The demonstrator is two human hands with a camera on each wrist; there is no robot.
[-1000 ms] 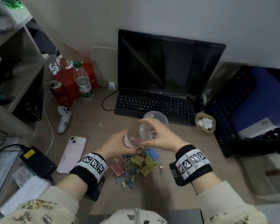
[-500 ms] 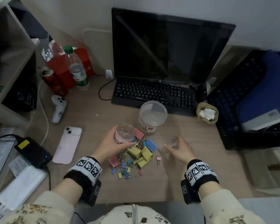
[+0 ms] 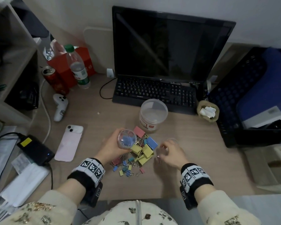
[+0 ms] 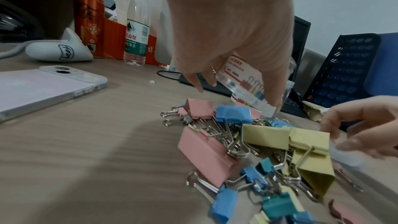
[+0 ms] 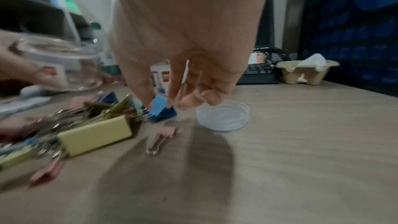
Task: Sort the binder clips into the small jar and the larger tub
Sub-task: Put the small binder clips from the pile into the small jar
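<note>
**Q.** Left hand [image 3: 109, 147]?
**A.** Wrapped round the small jar [image 3: 126, 139]. Lid off, mouth open, held just above the left side of the binder clips [image 3: 140, 151]. Clips heaped mid-desk [image 3: 201, 168], toward the near edge: large yellow, pink and blue ones on top, small ones scattered nearest the person.

**Q.** Right hand [image 3: 169, 154]?
**A.** Fingers curled downward at the right side of the heap. Something thin and silvery between the fingertips in the wrist view, perhaps a small clip's wire handle. Too blurred to tell whether anything is pinched. Jar lid [image 5: 223, 118] flat on the desk just beside it.

**Q.** Larger tub [image 3: 153, 112]?
**A.** Behind the heap, just in front of the keyboard [image 3: 154, 93]. Apparently lidded, so to be opened before any large clip goes in.

**Q.** Step in hand, and how to do it well?
**A.** Probably picking small clips for the jar.
- Take one clip at a time by its coloured body, since the wire handles tangle.
- Bring the jar mouth close under the fingers and keep it upright enough that nothing spills.
- Leave the big clips aside for the tub.
</note>
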